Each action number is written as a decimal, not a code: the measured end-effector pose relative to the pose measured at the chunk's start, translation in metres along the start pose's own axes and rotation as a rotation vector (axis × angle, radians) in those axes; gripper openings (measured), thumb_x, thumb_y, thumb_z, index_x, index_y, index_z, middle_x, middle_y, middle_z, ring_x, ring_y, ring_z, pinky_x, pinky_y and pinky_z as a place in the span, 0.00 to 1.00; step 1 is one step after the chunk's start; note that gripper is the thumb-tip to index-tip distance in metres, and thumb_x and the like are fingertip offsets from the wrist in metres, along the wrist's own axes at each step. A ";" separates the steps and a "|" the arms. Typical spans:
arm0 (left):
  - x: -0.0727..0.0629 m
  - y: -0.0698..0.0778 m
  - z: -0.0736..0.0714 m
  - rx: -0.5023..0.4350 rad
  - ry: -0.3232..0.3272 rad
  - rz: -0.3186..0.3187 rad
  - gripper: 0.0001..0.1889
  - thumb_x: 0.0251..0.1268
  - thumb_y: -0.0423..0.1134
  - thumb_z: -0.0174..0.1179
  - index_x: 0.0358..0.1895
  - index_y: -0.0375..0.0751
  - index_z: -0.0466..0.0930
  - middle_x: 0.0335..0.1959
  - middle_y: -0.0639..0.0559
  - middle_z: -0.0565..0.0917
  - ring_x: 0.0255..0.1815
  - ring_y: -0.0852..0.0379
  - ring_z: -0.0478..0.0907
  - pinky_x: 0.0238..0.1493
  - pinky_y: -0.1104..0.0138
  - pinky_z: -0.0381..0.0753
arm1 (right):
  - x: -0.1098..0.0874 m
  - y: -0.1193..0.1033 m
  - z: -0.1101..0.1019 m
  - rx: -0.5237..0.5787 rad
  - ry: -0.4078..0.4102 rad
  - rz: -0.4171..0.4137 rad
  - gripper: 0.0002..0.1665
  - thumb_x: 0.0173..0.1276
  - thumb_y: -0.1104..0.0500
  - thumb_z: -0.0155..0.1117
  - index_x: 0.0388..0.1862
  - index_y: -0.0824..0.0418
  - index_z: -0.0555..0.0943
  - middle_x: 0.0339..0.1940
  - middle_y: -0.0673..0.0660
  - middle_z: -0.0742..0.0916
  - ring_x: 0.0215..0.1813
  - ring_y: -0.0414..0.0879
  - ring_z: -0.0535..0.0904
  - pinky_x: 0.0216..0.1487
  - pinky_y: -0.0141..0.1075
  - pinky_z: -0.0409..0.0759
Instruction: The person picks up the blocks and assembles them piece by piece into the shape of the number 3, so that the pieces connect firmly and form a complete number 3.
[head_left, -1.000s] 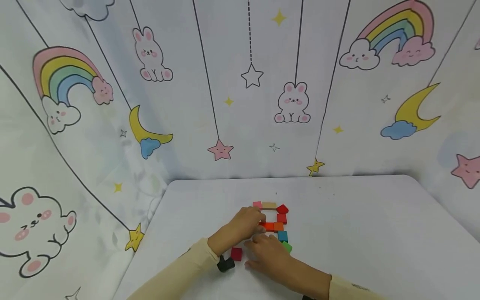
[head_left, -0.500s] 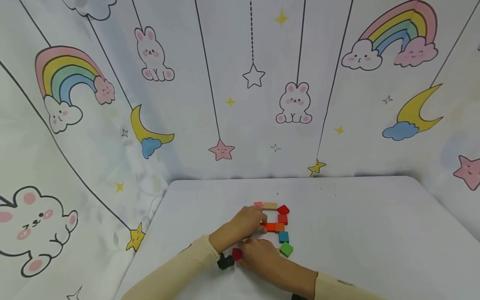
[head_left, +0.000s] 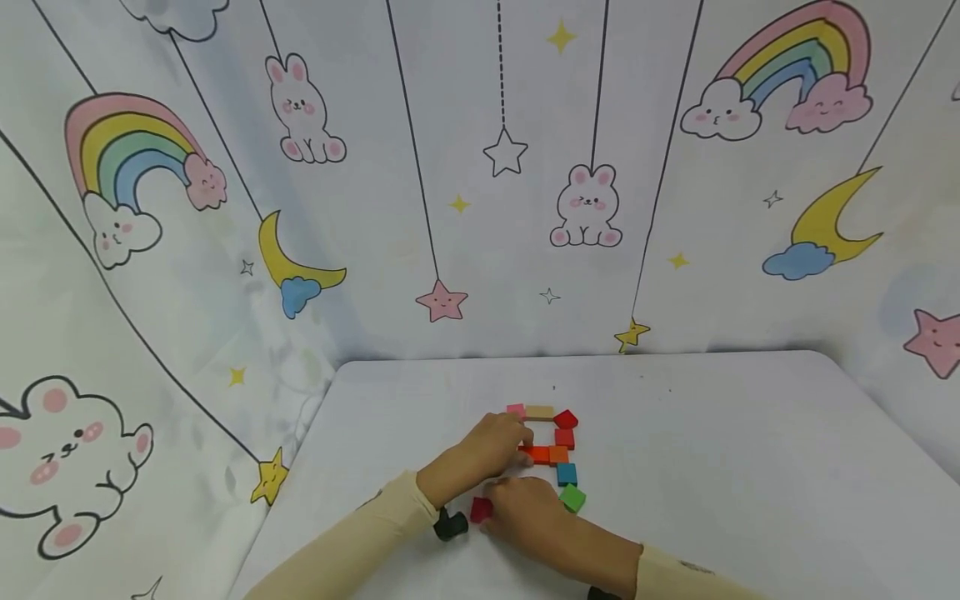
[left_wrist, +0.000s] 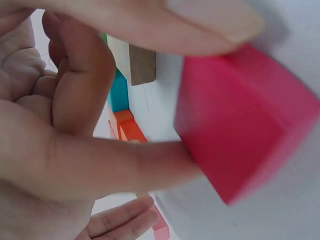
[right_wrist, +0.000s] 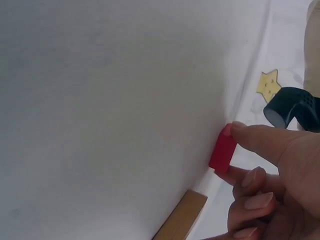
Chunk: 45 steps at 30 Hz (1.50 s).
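In the head view my right hand [head_left: 532,517] pinches a crimson block [head_left: 482,509] low over the white table. The right wrist view has my thumb and a finger on opposite ends of this block [right_wrist: 223,149]. The block [left_wrist: 240,125] looms close in the left wrist view, between the right hand's thumb and finger. My left hand [head_left: 487,446] rests by the red-orange block [head_left: 537,455]; two of its fingers [left_wrist: 125,220] look straight beside the pink block [left_wrist: 160,225]. What lies under its palm is hidden. A natural wood block [right_wrist: 182,215] lies near the right hand.
Several blocks form a bent line: tan [head_left: 538,413], red pointed [head_left: 566,419], red square [head_left: 564,438], orange [head_left: 558,454], blue [head_left: 567,474] and green [head_left: 572,497]. A black wrist camera [head_left: 451,526] sits left of the crimson block. A patterned cloth [head_left: 525,250] hangs behind the table [head_left: 712,450].
My right hand has moved left from the green block and taken the crimson block between its fingers. The block has shifted slightly right. My left hand stays in place.
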<state>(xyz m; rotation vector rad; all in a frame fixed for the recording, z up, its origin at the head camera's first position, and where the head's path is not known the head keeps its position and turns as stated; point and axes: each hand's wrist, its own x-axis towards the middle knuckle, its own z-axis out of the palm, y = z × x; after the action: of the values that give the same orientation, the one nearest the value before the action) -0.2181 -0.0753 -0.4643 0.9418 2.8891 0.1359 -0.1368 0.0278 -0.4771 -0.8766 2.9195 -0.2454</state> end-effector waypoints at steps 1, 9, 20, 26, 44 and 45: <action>0.000 0.000 0.000 -0.004 -0.002 -0.002 0.11 0.67 0.49 0.74 0.50 0.54 0.91 0.44 0.58 0.87 0.45 0.61 0.78 0.57 0.63 0.81 | -0.001 0.002 0.000 0.012 -0.003 0.003 0.20 0.60 0.44 0.83 0.40 0.55 0.87 0.20 0.43 0.79 0.22 0.37 0.72 0.26 0.29 0.73; -0.001 -0.002 0.002 -0.015 0.009 0.013 0.10 0.67 0.48 0.74 0.48 0.53 0.91 0.44 0.57 0.87 0.44 0.61 0.78 0.56 0.63 0.81 | -0.007 0.018 -0.002 0.069 -0.003 0.008 0.23 0.59 0.44 0.84 0.45 0.56 0.87 0.22 0.43 0.79 0.25 0.36 0.72 0.28 0.28 0.74; 0.000 -0.005 0.005 -0.051 0.026 0.013 0.10 0.66 0.48 0.75 0.47 0.52 0.91 0.42 0.58 0.86 0.42 0.61 0.76 0.55 0.63 0.80 | -0.015 0.031 -0.005 0.127 0.032 0.014 0.24 0.55 0.45 0.86 0.43 0.57 0.88 0.22 0.42 0.81 0.27 0.34 0.74 0.32 0.27 0.79; 0.000 -0.007 0.007 -0.043 0.045 0.029 0.10 0.66 0.48 0.74 0.46 0.51 0.91 0.40 0.58 0.86 0.40 0.62 0.75 0.52 0.64 0.80 | -0.018 0.036 -0.004 0.140 0.042 0.016 0.21 0.57 0.46 0.85 0.42 0.57 0.88 0.24 0.42 0.84 0.27 0.34 0.75 0.35 0.30 0.82; 0.001 -0.006 0.008 -0.037 0.048 0.036 0.11 0.66 0.48 0.75 0.47 0.51 0.91 0.40 0.57 0.87 0.38 0.62 0.75 0.51 0.65 0.80 | -0.025 0.046 -0.003 0.168 0.037 0.057 0.24 0.54 0.47 0.87 0.43 0.58 0.88 0.24 0.43 0.82 0.26 0.33 0.72 0.35 0.32 0.82; 0.002 -0.006 0.008 -0.038 0.044 0.034 0.11 0.67 0.48 0.74 0.48 0.51 0.91 0.40 0.57 0.87 0.39 0.62 0.75 0.51 0.65 0.80 | -0.025 0.046 -0.003 0.169 0.036 0.058 0.24 0.54 0.47 0.87 0.43 0.58 0.88 0.24 0.43 0.82 0.26 0.33 0.71 0.34 0.32 0.82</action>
<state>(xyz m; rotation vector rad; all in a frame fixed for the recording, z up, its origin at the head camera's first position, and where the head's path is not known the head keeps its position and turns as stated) -0.2216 -0.0783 -0.4730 0.9941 2.9003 0.2163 -0.1413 0.0799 -0.4811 -0.7693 2.8981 -0.5003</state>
